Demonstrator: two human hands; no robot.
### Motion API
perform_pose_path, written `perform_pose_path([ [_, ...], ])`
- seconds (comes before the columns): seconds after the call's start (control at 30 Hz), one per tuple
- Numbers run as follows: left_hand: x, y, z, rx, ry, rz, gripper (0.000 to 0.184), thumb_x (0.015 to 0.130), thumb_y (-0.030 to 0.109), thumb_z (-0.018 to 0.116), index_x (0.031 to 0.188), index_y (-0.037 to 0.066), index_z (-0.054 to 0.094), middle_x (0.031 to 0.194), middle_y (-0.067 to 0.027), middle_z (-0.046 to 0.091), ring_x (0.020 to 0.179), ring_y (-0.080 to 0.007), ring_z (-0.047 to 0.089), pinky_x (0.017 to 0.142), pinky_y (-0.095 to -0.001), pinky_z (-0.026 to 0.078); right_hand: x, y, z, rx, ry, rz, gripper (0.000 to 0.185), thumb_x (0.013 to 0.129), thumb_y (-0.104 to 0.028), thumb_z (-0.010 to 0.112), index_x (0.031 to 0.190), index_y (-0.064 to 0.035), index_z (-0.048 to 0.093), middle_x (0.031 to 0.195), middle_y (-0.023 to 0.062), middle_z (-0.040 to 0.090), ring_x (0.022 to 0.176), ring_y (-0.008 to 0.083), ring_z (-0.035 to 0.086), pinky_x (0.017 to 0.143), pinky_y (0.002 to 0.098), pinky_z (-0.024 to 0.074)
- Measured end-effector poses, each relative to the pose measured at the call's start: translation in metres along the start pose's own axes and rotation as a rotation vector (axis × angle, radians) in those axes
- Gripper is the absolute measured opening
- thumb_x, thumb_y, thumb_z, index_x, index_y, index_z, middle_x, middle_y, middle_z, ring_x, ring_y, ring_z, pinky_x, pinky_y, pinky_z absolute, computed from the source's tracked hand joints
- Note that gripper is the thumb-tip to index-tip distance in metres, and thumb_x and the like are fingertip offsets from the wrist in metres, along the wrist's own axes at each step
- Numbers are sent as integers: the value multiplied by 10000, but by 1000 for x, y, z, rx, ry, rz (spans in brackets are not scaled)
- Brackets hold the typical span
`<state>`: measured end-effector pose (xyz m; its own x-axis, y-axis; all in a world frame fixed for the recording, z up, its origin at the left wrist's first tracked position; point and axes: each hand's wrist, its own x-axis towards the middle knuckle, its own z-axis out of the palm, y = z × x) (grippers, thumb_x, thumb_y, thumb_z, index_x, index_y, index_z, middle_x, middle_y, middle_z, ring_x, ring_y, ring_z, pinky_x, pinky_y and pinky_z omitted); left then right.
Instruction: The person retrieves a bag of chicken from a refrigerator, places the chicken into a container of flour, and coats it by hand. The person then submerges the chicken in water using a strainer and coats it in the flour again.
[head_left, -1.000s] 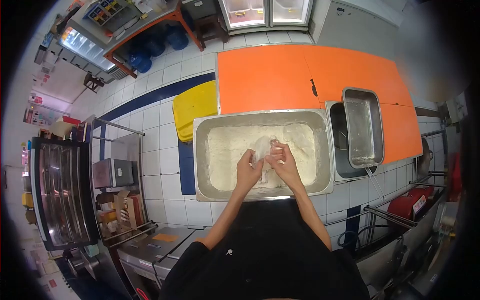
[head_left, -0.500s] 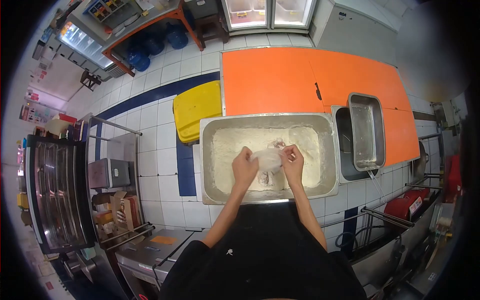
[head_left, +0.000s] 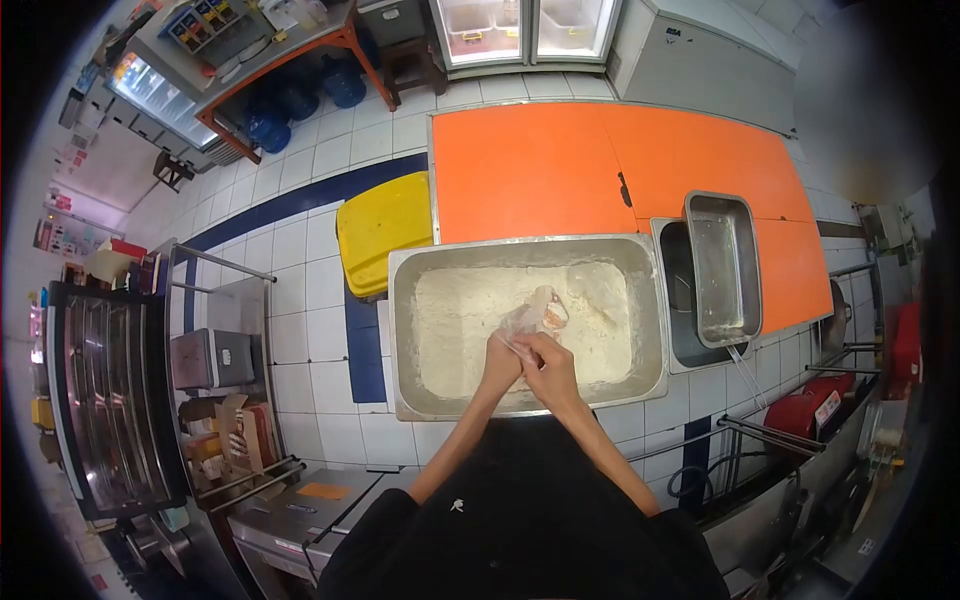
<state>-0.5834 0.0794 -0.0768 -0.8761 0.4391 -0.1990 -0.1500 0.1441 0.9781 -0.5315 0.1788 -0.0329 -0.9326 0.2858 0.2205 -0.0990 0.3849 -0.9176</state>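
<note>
Over a steel pan [head_left: 655, 340] of pale flour [head_left: 455, 310], my two hands are close together. My right hand [head_left: 553, 372] is closed, pinching thin clear plastic [head_left: 524, 321], which looks like a disposable glove. My left hand [head_left: 503, 364] is against the lower end of that plastic, and its fingers are partly covered by it and by the right hand. Just beyond the plastic, flour-dusted pieces that look like raw meat [head_left: 552, 314] lie in the flour.
An orange-topped table [head_left: 530, 170] adjoins the far side of the pan. To the right, a smaller steel pan [head_left: 728, 270] rests partly over a dark tray [head_left: 676, 262]. A yellow lid [head_left: 385, 225] is at the left. A metal rack [head_left: 265, 345] stands farther left.
My hands have come together from either side of the plastic. The plastic, stretched between them before, now bunches up and points away from me. More of the meat shows. The view has shifted slightly.
</note>
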Motion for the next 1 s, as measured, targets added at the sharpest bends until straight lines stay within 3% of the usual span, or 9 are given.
perform_pose_path([
  [0.17,17,-3,10,-187,63,197,493,914,139,591,1360,-17,449,1229,-104,587,1112,-171,541,960,-302,422,-2,0,-10,-135,102,-149,143,791,65,604,919,5,624,744,115,606,541,183,577,511,284,461],
  [0.23,17,-3,12,-93,181,-133,544,889,261,607,1346,0,468,1273,-128,565,1119,-217,569,900,-322,463,-2,9,-9,-150,89,-73,134,782,67,608,898,2,601,731,112,601,546,189,579,519,288,464],
  [0.3,16,2,11,-110,175,-95,547,894,267,598,1350,-2,461,1285,-136,552,1132,-228,558,916,-330,451,-1,6,-9,-170,71,2,131,772,69,611,877,-1,578,718,109,595,552,195,581,527,292,468],
  [0.4,15,10,1,-133,135,20,555,909,283,572,1361,-11,441,1319,-159,515,1172,-260,523,962,-351,414,-4,-9,2,-110,-124,-151,126,760,48,624,840,-11,546,654,111,558,581,207,585,543,307,469],
  [0.5,19,8,-8,-58,164,76,564,923,299,545,1372,-20,420,1354,-183,477,1211,-293,489,1008,-373,378,-7,-11,9,-52,-310,-50,132,751,42,625,836,-14,542,653,110,559,585,209,584,557,302,469],
  [0.73,50,-41,-51,841,536,-30,589,957,337,483,1397,-40,372,1434,-239,389,1303,-370,410,1117,-423,292,-3,-13,-1,96,-365,115,82,817,6,617,842,-21,544,632,54,543,583,142,548,586,268,460],
  [0.8,65,-79,-71,919,546,-79,593,962,342,474,1400,-43,365,1445,-247,377,1316,-381,398,1132,-430,280,-5,-8,-20,108,-149,202,77,852,-25,620,846,-27,544,617,25,517,585,108,528,582,253,452],
  [0.87,85,-123,-82,1005,827,115,584,956,366,467,1381,-31,408,1438,-235,399,1321,-377,394,1125,-438,287,-13,16,-39,59,-32,223,76,857,-35,627,861,-31,551,620,21,513,587,101,523,585,253,451],
  [1.0,77,-119,-28,1302,692,252,529,968,348,432,1345,-22,461,1409,-240,436,1306,-386,407,1104,-443,311,-9,49,-73,-203,118,314,74,863,-59,629,918,-40,582,667,43,541,609,125,551,586,273,457],
])
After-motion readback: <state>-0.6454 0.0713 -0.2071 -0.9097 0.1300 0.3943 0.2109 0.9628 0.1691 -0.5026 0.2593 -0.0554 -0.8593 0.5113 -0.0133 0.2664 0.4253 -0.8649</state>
